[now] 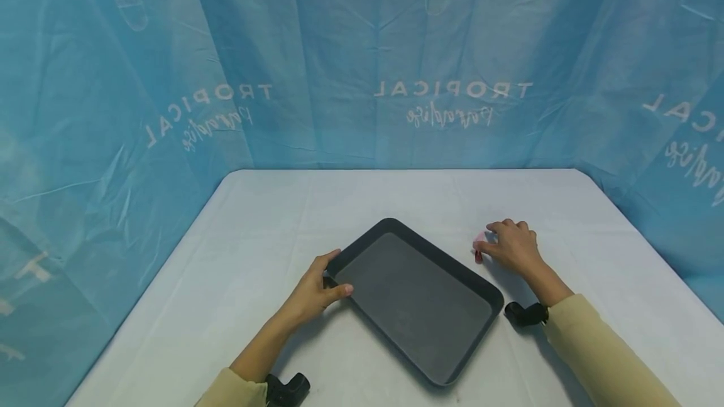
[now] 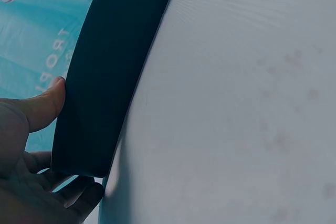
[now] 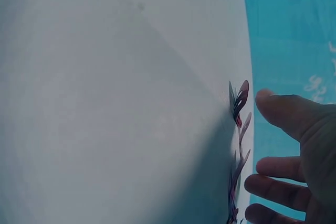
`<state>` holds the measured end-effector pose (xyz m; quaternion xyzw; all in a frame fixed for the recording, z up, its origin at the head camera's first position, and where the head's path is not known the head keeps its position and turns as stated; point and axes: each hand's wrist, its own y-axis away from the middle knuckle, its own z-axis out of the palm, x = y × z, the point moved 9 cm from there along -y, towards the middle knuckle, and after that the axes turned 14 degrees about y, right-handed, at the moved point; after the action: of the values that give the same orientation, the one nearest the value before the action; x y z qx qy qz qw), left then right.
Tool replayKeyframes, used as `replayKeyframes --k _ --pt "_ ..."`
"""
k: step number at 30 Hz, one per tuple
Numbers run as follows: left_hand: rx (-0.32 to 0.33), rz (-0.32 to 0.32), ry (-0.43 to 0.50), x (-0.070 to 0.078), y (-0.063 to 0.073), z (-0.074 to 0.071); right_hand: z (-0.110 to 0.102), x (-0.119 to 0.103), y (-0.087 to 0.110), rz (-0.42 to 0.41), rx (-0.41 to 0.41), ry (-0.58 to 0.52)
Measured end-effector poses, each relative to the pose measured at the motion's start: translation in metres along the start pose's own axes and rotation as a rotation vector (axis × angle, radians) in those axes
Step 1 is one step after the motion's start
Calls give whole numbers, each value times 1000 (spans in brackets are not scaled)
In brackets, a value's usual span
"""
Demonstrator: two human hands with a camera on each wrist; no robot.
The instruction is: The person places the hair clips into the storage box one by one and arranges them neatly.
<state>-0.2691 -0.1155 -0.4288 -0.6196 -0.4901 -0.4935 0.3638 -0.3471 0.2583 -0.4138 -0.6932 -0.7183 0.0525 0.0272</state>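
A dark grey rectangular baking tray (image 1: 415,306) lies at an angle on the white cloth. My left hand (image 1: 317,291) grips its left corner, thumb over the rim and fingers around the outer side. The tray's dark side wall (image 2: 105,93) fills much of the left wrist view, with the left thumb against its edge. Beyond the tray's right side, my right hand (image 1: 513,247) is spread around a small pink and red thing (image 1: 479,257). In the right wrist view this thing shows thin, leaf-like purple and red pieces (image 3: 239,108), with the thumb and fingers apart from it.
The table (image 1: 271,218) is covered by a white cloth. Blue printed curtains (image 1: 339,49) hang behind it and at both sides. Black wrist cameras (image 1: 526,314) sit on both wrists, the right one close to the tray's right corner.
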Motion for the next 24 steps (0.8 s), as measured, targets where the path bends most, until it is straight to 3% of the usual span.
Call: replayKeyframes --k 8,24 --pt "28 8 -22 2 -4 2 6 1 -6 15 -28 4" --pt "30 18 -5 3 -5 3 5 1 -5 37 -2 -26"
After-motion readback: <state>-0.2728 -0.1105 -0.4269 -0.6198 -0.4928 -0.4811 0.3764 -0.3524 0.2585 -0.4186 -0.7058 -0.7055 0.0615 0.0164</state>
